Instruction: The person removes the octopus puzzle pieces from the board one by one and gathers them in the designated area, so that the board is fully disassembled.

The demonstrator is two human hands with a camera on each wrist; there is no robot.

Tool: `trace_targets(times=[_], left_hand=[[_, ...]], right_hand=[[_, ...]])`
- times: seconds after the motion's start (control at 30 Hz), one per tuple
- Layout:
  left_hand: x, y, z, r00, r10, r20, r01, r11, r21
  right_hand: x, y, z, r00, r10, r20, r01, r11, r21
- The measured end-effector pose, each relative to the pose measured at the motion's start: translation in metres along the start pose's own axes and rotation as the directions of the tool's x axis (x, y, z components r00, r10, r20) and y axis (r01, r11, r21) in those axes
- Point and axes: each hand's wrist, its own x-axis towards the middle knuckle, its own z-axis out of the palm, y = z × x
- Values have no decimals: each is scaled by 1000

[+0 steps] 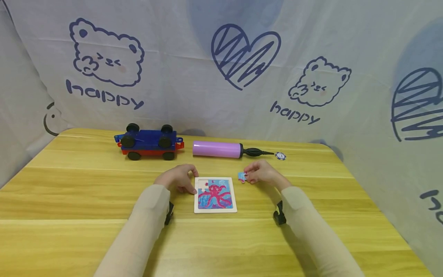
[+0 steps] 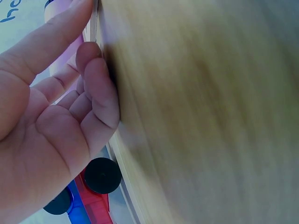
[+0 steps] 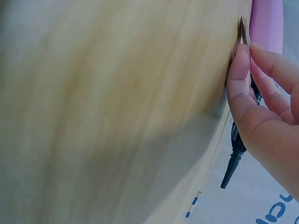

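Observation:
A square jigsaw puzzle in a white frame [image 1: 215, 211] lies mid-table in the head view, picturing a pink octopus; a pale gap shows at its upper left corner. My left hand [image 1: 179, 179] holds the puzzle at its left side, thumb at the left edge and index finger by the upper corner. In the left wrist view the other fingers [image 2: 100, 98] curl against the tabletop. To the right of the frame, my right hand [image 1: 263, 172] pinches a blue and pink puzzle piece [image 1: 241, 176] between thumb and fingertips. The right wrist view shows that piece [image 3: 245, 33] nearly edge-on.
Behind the puzzle lies a purple hand pump [image 1: 217, 149] with a black nozzle, a poker chip [image 1: 280, 156] at its tip. Blue and red toy wagons [image 1: 149, 141] with black wheels stand at the back left. A printed white curtain [image 1: 194, 104] hangs behind the wooden table [image 1: 221, 246].

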Motion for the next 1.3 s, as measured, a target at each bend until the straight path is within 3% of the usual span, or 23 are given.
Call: trace_targets(times=[0.3,0.87,1.3], left_hand=[[1,0,0,1000,17,7,-17,1000,6],[0,0,0,1000,16,3,-16,1000,0],[1,1,0,1000,3,1,-3,1000,11]], right_hand=[[2,-4,5,999,14,-49,-19,994,-107],[3,-7,7,996,-3,-94,-7,995,-100],[4,-20,23,993,-104,-59,95,986,-137]])
